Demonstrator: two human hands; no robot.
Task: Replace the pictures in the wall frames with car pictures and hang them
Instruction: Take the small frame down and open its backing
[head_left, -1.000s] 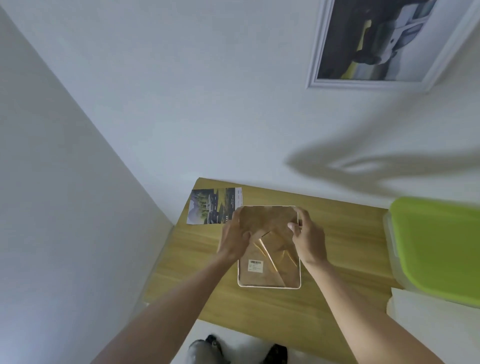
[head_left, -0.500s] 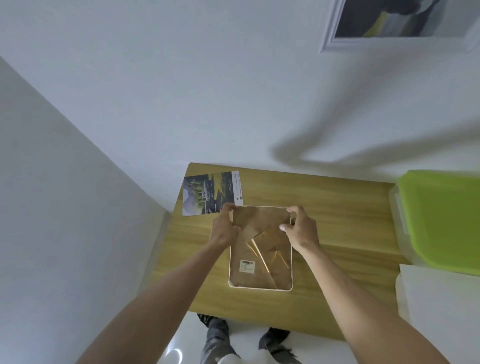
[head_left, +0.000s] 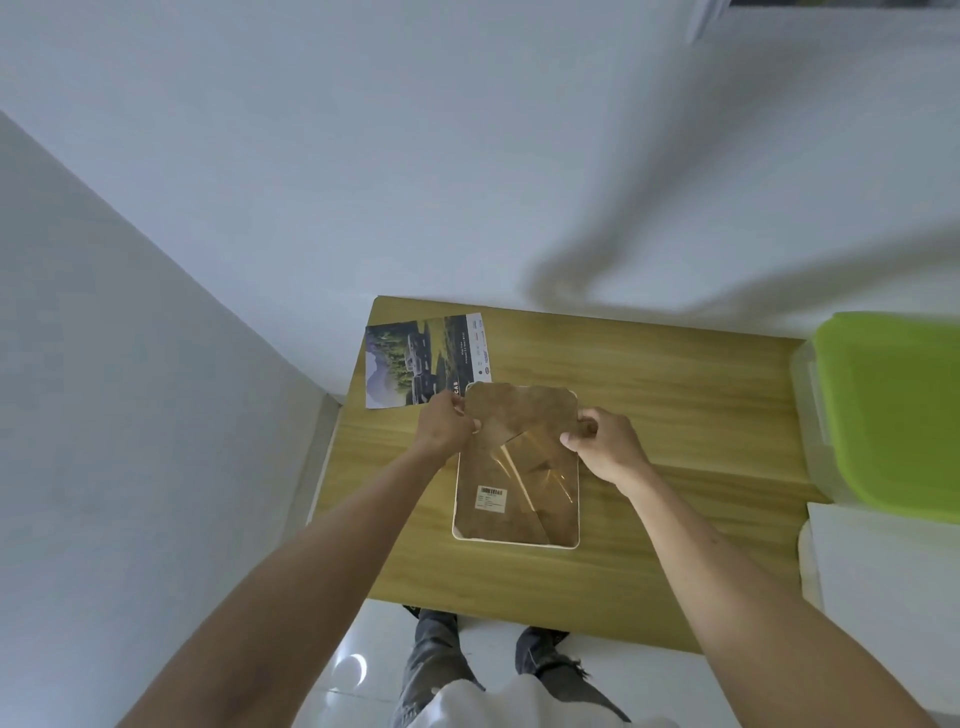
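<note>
At frame centre, the brown backing board (head_left: 519, 415) is now gripped by left hand (head_left: 445, 423) and right hand (head_left: 608, 447), raised from the face-down frame (head_left: 514, 540); car picture (head_left: 421, 361) awaits.

It looked like a plain room in a home or a small office; bare white walls (head_left: 363, 156) met in a corner at the left of the frame; a light wooden table (head_left: 675, 415) stood against them in the centre; a framed picture (head_left: 727, 15) hung at the upper right edge; glossy white floor tiles (head_left: 353, 670) showed at the bottom; a green-lidded plastic box (head_left: 893, 410) sat at the right
</note>
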